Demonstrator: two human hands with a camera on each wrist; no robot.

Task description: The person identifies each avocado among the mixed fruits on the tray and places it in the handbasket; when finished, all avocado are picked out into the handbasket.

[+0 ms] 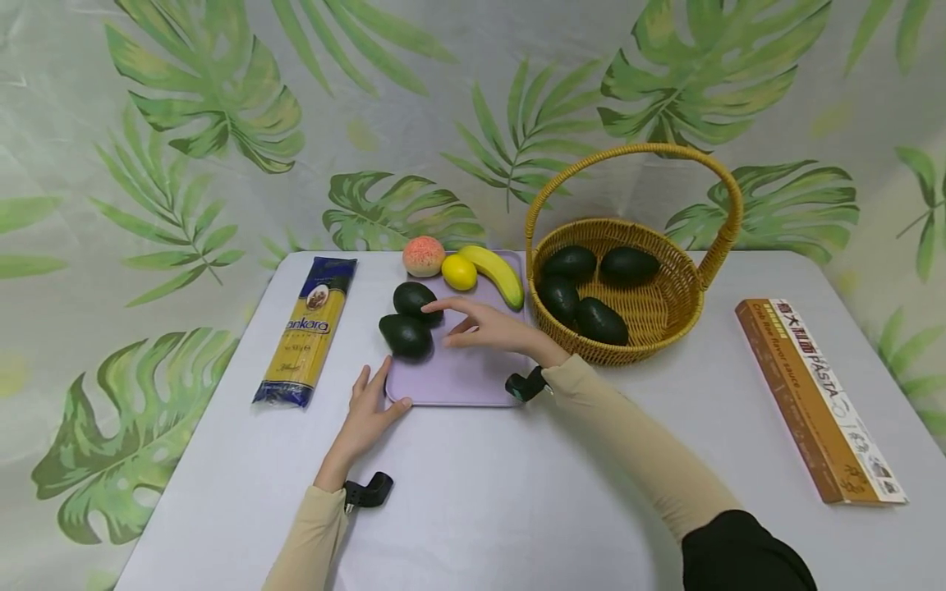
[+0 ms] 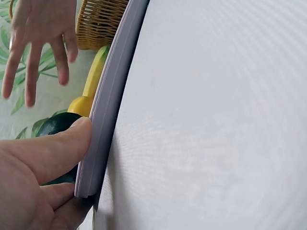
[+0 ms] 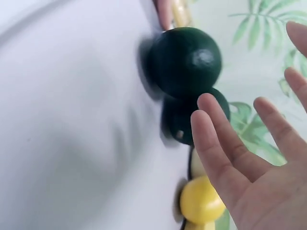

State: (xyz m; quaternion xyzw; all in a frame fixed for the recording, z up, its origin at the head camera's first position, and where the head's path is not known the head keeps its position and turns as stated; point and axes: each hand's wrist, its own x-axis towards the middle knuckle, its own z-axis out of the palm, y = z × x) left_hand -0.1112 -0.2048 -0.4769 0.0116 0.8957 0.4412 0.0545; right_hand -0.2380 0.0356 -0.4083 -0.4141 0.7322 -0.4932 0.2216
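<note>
At the near left corner of the lilac tray (image 1: pixel 473 386), my left hand (image 1: pixel 364 423) grips the edge, thumb at the front rim and fingers at the left side. My right hand (image 1: pixel 491 328) hovers over the tray with fingers spread and nothing held. Its index fingertip overlaps the farther of two dark green avocados (image 1: pixel 414 300) in the head view. The nearer avocado (image 1: pixel 406 337) lies against it at the tray's left side. In the right wrist view, the fingertips (image 3: pixel 204 122) stand beside the avocados, above a lemon (image 3: pixel 201 200).
A peach (image 1: pixel 424 257), a lemon (image 1: pixel 459 272) and a banana (image 1: pixel 497 272) lie along the tray's far side. To the right stands a handled wicker basket (image 1: pixel 668 308) with several avocados. A pasta packet (image 1: pixel 306 332) lies left, a pasta box (image 1: pixel 820 402) far right.
</note>
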